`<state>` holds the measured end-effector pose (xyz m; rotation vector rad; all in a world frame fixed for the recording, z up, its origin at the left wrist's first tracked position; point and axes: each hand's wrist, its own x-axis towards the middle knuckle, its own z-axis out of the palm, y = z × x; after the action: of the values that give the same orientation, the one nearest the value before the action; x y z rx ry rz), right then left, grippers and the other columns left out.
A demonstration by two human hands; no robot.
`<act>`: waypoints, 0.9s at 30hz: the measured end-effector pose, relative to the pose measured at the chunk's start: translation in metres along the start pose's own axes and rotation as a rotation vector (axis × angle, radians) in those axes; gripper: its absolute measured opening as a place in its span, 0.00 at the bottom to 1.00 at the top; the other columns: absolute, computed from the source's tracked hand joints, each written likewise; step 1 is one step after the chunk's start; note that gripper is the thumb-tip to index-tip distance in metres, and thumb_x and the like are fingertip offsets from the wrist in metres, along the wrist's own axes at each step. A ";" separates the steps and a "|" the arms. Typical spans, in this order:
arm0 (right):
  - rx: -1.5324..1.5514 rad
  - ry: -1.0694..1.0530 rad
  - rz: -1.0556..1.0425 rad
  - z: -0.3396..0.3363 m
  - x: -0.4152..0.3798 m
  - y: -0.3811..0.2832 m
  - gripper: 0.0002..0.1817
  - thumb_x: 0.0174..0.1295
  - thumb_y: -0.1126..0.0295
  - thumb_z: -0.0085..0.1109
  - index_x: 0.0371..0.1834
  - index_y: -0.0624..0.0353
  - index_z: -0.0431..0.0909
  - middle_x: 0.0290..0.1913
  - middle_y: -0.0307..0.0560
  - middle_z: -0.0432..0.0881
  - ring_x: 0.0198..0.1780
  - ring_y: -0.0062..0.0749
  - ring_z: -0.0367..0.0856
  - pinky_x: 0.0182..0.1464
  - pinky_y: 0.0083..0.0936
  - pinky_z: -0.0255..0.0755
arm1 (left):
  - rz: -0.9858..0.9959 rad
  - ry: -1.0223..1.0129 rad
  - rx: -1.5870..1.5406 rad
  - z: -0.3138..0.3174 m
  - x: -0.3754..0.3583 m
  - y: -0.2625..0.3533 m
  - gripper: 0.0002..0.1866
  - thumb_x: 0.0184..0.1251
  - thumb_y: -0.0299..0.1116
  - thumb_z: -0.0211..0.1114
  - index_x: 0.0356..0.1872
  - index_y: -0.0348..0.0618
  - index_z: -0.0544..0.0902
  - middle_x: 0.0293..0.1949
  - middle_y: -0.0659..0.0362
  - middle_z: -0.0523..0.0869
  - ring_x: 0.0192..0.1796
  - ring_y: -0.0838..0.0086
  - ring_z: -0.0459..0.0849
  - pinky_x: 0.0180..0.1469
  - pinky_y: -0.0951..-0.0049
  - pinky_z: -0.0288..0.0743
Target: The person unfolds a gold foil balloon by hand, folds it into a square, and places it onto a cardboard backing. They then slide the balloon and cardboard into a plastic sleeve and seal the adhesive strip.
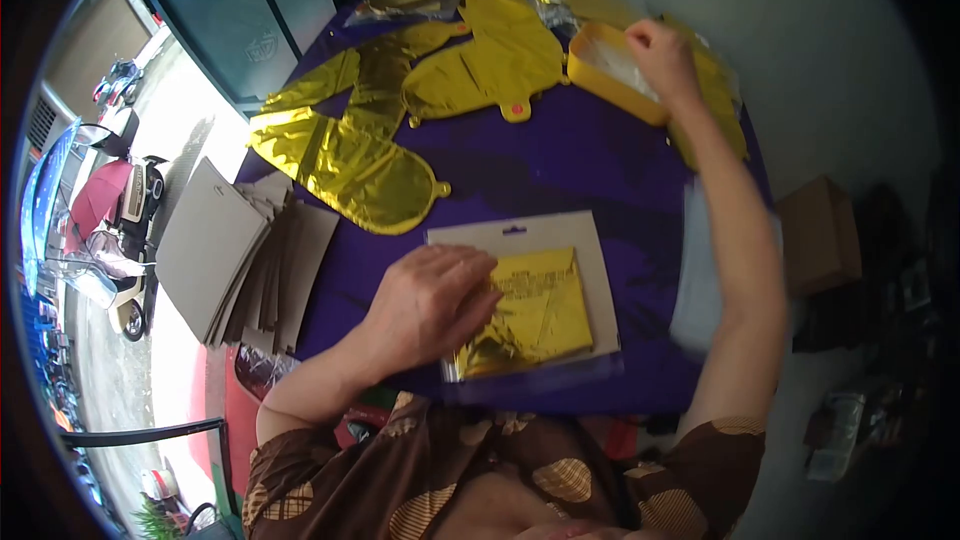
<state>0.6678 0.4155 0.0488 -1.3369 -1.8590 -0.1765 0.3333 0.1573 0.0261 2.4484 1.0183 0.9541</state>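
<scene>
My left hand (428, 302) is over the left side of a folded gold foil balloon (545, 305), its fingers curled together; whatever they may hold is hidden. The folded balloon rests on a grey card (600, 285) with a hanger slot at its top, and a clear plastic bag shows around the card's edges. At the far right my right hand (660, 55) is closed in a pinch above the rim of a yellow box (620, 95). Pale, clear-looking material (615, 60) lies in the box. Anything between the right fingertips is too small to make out.
Flat gold foil balloons (345, 170) spread over the back and left of the purple-covered table (545, 165). A stack of grey cards (225, 255) stands at the left edge. Clear plastic bags (700, 280) lie at the right, near a cardboard box (820, 235).
</scene>
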 end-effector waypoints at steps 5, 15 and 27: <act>0.255 -0.113 0.254 -0.099 -0.073 -0.072 0.08 0.63 0.69 0.61 0.34 0.64 0.82 0.29 0.42 0.86 0.28 0.22 0.81 0.32 0.22 0.74 | 0.093 -0.104 0.028 0.011 0.000 0.012 0.16 0.54 0.31 0.74 0.43 0.36 0.82 0.45 0.46 0.85 0.47 0.50 0.85 0.49 0.57 0.80; 0.501 -0.191 0.019 -0.190 -0.262 -0.162 0.10 0.53 0.88 0.61 0.35 0.64 0.76 0.37 0.50 0.85 0.28 0.27 0.79 0.34 0.21 0.75 | 0.285 -0.446 0.157 0.054 0.014 0.048 0.27 0.47 0.38 0.77 0.44 0.38 0.73 0.42 0.51 0.72 0.46 0.57 0.76 0.48 0.59 0.74; 0.211 -0.131 -0.289 -0.162 -0.328 -0.167 0.16 0.45 0.84 0.71 0.34 0.63 0.75 0.38 0.48 0.81 0.26 0.34 0.77 0.25 0.28 0.69 | 0.249 -0.297 0.131 0.073 0.014 0.050 0.14 0.54 0.30 0.68 0.38 0.35 0.76 0.36 0.50 0.75 0.40 0.56 0.80 0.38 0.58 0.78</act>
<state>0.6464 0.0186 -0.0126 -0.9532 -2.1130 -0.0402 0.4157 0.1302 0.0051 2.7677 0.7083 0.5796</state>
